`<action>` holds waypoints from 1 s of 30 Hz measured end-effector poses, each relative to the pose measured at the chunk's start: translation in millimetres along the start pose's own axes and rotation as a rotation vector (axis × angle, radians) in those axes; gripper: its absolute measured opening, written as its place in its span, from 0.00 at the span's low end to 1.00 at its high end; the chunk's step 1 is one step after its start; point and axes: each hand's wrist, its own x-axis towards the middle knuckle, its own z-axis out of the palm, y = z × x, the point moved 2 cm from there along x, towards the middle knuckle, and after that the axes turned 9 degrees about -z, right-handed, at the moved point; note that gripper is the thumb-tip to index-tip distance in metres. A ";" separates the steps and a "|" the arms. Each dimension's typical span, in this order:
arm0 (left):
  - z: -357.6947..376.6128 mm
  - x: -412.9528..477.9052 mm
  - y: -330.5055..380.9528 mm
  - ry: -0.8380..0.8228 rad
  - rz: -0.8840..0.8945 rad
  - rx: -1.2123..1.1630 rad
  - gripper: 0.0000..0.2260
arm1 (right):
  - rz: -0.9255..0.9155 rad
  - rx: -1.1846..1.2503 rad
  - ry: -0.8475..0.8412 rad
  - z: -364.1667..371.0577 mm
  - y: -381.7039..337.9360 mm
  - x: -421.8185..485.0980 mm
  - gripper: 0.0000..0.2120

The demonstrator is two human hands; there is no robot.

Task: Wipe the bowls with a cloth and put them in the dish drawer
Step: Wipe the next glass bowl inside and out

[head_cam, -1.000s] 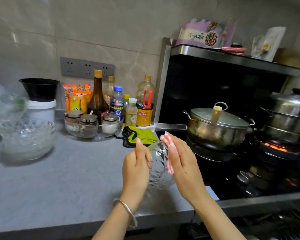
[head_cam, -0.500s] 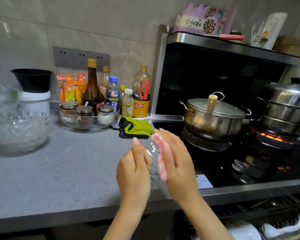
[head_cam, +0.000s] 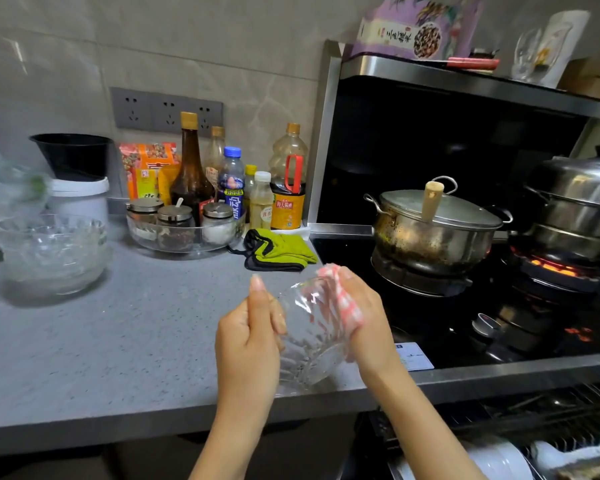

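I've got the left grip point(head_cam: 246, 341) pinching the clear cut-glass bowl point(head_cam: 309, 351), opening tilted toward the right grip point(head_cam: 368, 317), which clutches the pink-checked cloth point(head_cam: 349, 306).

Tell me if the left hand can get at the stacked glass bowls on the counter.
Probably, once freed: the left hand grips the bowl being wiped, but the stacked bowls sit to its left with only bare counter between.
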 end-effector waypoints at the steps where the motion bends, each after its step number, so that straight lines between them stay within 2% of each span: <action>1: -3.1 0.4 1.5 0.000 -0.015 -0.038 0.24 | 0.113 0.100 0.014 -1.6 1.4 -2.0 0.22; 3: -7.2 1.2 3.8 -0.003 -0.032 -0.085 0.24 | 0.272 0.250 0.090 -3.8 0.2 -7.0 0.27; 5: -8.6 2.5 2.5 -0.023 -0.037 -0.104 0.25 | 0.323 0.278 0.170 -3.4 -4.0 -9.0 0.21; 7: -10.6 3.9 -2.3 -0.052 -0.064 -0.098 0.25 | 0.343 0.234 0.211 -4.6 -3.2 -8.5 0.14; 10: -14.7 8.2 -7.2 -0.138 -0.102 -0.046 0.26 | 0.357 0.102 0.130 -12.5 -4.5 -4.9 0.17; 14: -16.8 9.6 4.4 -0.279 -0.017 0.066 0.23 | 0.208 -0.029 -0.067 -17.0 -13.8 2.2 0.25; 16: -13.3 6.9 10.3 -0.310 0.040 0.160 0.24 | 0.172 -0.019 -0.124 -15.5 -16.3 3.8 0.26; 19: -8.6 3.0 13.3 -0.241 0.097 0.169 0.25 | 0.080 0.063 -0.115 -10.1 -18.9 -1.4 0.29; 21: -7.8 1.3 9.6 -0.135 0.059 0.120 0.26 | -0.008 0.064 -0.045 -5.7 -16.8 -8.1 0.29; 22: -7.4 0.0 6.7 -0.077 0.021 0.090 0.26 | -0.070 0.004 -0.019 -2.3 -14.9 -13.6 0.28; 24: -5.1 -2.5 -1.0 0.016 -0.051 0.031 0.27 | -0.277 -0.280 0.005 8.6 -9.9 -27.5 0.23; 27: 1.6 -5.5 -8.5 0.029 -0.143 -0.066 0.27 | -0.563 -0.696 0.008 25.3 -6.5 -43.2 0.22; 30: 4.4 -8.6 -9.6 0.020 -0.177 -0.110 0.27 | -0.603 -0.691 0.020 24.6 -7.7 -37.4 0.22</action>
